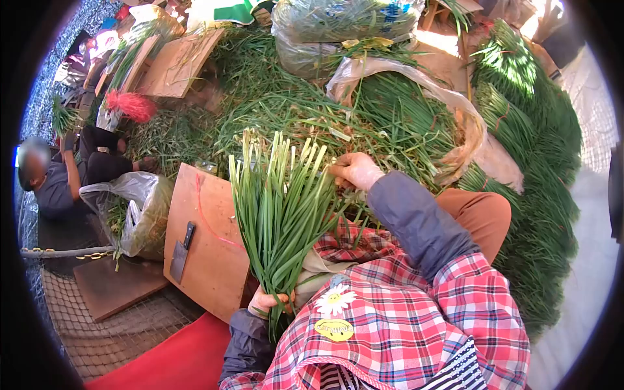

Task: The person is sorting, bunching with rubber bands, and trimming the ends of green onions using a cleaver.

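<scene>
The bundle of green stalks point(279, 214) stands before the plaid-clad torso, pale ends fanned toward twelve o'clock, with the knife point(182, 252) on the board point(214, 240) at ten o'clock from the left hand point(265, 302). That hand grips the gathered leafy end; the right hand point(356, 171), at one o'clock from it, has bent fingers beside the pale ends, though whether they pinch a stalk I cannot tell. The bundle should be light, limp at the leaves (and easily bruised), perhaps slippery, firmer near the pale ends; a snug, gentle hold around the narrow gathered part suits it.
</scene>
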Motion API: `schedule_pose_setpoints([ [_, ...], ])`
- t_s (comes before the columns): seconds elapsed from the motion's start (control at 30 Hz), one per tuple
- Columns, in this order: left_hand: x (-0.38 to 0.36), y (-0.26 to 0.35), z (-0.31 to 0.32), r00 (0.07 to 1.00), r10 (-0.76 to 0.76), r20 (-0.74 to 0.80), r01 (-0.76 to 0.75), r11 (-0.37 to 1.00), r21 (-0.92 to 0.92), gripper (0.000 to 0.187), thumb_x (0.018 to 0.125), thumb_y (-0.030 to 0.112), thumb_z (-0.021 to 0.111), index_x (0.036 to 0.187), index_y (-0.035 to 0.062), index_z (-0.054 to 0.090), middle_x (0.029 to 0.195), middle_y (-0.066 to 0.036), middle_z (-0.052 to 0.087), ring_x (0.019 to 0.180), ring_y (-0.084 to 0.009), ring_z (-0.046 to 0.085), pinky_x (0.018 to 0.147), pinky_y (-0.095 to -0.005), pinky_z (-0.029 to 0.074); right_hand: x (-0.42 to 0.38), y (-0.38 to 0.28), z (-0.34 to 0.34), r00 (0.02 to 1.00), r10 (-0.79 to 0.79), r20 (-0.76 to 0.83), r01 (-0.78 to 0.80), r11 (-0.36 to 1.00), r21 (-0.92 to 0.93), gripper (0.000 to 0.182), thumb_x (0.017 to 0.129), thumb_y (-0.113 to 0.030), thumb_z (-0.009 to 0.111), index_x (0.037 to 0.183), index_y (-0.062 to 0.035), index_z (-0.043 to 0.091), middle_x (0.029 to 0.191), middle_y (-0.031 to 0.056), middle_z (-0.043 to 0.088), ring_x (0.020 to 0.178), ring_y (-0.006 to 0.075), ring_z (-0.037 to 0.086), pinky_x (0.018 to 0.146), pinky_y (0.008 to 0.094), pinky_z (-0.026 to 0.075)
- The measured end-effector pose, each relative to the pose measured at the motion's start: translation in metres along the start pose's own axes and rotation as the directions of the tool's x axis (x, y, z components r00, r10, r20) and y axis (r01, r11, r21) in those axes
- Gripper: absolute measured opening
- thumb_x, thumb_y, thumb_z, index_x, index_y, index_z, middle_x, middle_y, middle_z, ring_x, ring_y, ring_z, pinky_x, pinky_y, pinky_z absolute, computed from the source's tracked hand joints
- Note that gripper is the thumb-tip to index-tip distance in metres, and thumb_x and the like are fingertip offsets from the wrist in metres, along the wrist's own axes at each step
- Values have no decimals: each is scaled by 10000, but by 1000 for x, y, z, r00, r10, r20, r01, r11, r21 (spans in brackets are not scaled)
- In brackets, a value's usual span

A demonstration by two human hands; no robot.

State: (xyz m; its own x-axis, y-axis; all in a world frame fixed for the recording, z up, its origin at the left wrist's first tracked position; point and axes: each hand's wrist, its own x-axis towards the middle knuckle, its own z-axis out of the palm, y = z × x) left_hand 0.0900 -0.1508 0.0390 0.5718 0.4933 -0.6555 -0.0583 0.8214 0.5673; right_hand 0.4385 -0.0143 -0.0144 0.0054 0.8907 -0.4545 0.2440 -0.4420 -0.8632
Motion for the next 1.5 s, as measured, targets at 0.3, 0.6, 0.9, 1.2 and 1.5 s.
schedule_pose_setpoints([
  [0.3,6,-7,-15,999,-10,32,9,1000,28,433,617,99,694,1015,-19,571,735,-133,612,546,-214,567,474,-313,450,-7,-22,-91,978,66,-198,-208,220,-953,451,798,-465,585,969,-56,664,963,157,654,946,275,616,767,406,492],
  [0.6,-6,-6,-2,999,18,-32,-17,999,37,501,606,105,705,1067,-19,552,755,-132,620,568,-211,573,480,-308,449,-5,13,-9,988,133,83,-139,988,72,228,785,-242,671,886,-39,691,828,81,669,672,177,585,694,314,470],
  [0.9,-1,-10,-7,999,42,18,-42,999,-9,525,640,126,744,1096,-16,528,744,-147,613,543,-185,554,430,-267,414,-8,9,-98,949,-266,-168,-131,151,-980,231,835,-236,521,875,-73,680,789,151,649,769,252,645,723,390,511],
  [1.2,-26,46,56,981,112,-162,-80,978,193,349,626,47,673,966,4,606,783,-100,630,614,-192,585,541,-300,475,-73,6,45,682,-367,633,-68,829,555,951,679,-540,728,1373,-46,306,1301,111,455,1135,193,456,931,350,379],
  [1.5,19,66,96,759,626,-179,230,-1,973,814,659,117,671,1380,70,297,877,-209,629,738,-387,621,664,-444,498,-89,-40,64,734,-591,336,-129,364,922,912,602,-526,788,1308,-90,410,1222,73,529,1165,226,482,1004,398,364],
])
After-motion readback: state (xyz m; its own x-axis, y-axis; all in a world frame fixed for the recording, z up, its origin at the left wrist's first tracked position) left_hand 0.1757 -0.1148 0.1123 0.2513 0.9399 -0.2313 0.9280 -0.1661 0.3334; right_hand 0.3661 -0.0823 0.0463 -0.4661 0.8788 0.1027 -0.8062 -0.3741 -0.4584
